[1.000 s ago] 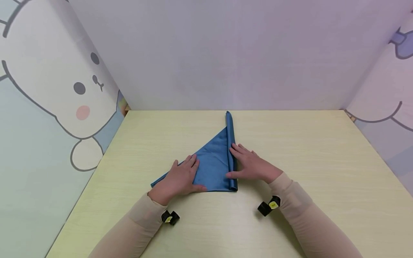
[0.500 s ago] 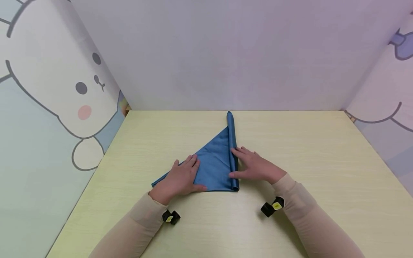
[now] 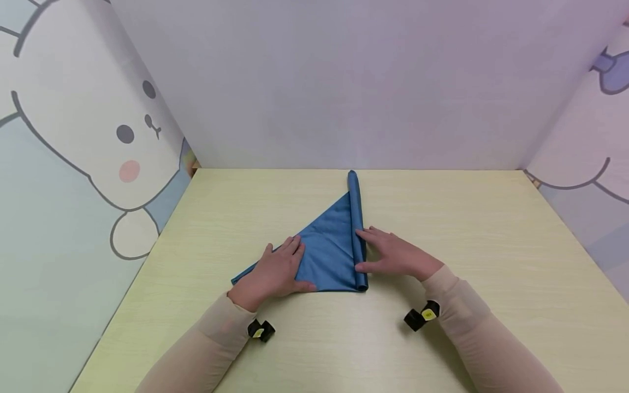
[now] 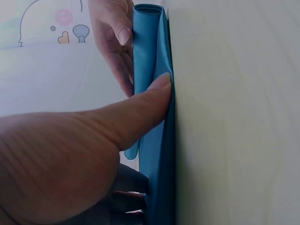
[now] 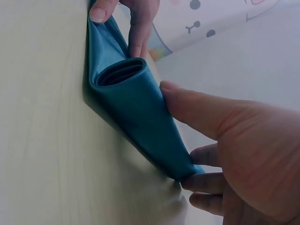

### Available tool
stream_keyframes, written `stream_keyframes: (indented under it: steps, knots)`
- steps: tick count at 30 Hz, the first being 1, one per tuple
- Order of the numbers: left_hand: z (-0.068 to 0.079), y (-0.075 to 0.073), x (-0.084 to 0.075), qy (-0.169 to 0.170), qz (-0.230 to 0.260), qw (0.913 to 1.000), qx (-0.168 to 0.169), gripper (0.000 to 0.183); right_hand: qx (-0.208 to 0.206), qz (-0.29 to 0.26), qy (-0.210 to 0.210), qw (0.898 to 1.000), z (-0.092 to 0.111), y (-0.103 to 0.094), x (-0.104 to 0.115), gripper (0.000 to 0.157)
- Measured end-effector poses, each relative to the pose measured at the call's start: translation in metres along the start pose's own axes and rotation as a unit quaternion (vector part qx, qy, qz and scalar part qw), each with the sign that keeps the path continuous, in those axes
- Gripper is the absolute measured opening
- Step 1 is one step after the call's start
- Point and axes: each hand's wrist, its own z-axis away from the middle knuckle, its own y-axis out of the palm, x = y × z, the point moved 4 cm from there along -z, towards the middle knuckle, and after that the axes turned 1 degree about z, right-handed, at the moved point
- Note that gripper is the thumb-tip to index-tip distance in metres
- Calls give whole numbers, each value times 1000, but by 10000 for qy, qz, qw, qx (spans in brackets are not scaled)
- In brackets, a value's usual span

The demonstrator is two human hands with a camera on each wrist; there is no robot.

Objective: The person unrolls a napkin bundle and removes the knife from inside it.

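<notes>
A smooth blue cloth (image 3: 326, 251) lies on the table as a flat triangular piece, its right side wound into a long roll (image 3: 355, 207) that points away from me. My left hand (image 3: 275, 270) rests on the flat left part, fingers spread and thumb near the front edge. Beside the roll, my right hand (image 3: 395, 254) touches it with thumb and fingertips, its fingers fairly straight. In the right wrist view the open end of the roll (image 5: 121, 72) shows several layers inside. The left thumb (image 4: 157, 96) presses the cloth's edge in the left wrist view.
The pale wooden table (image 3: 491, 229) extends to both sides of the cloth. A plain light wall (image 3: 319, 87) stands along its back edge. Side panels with cartoon figures flank it. A small black device (image 3: 261, 331) is strapped to each wrist.
My right hand and the roll have moved a little to the right, and more flat cloth shows between the hands. My left hand has stayed in place.
</notes>
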Motion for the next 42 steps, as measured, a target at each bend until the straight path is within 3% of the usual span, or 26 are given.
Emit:
stream_keyframes:
  steps: [15,20,24,30,34,42]
  knots:
    - [0,-3,-3,-8,-3,10000,85,104,-91,24,10,10000,15,3,-19,95]
    - [3,-4,-4,-43,-17,9999,153,102,-363,229,-179,9989,18,-2,-15,90]
    - [6,-6,-11,-35,93,9999,22,100,-525,248,-331,9978,18,-4,-6,89]
    - [6,3,-19,-376,233,9987,-272,93,-422,486,-418,9971,18,4,0,95]
    - [7,10,-19,-580,221,9977,-272,91,-438,638,-434,9961,18,8,0,95]
    - [14,10,-5,-682,362,9967,-245,92,-334,655,-527,9959,11,16,7,95]
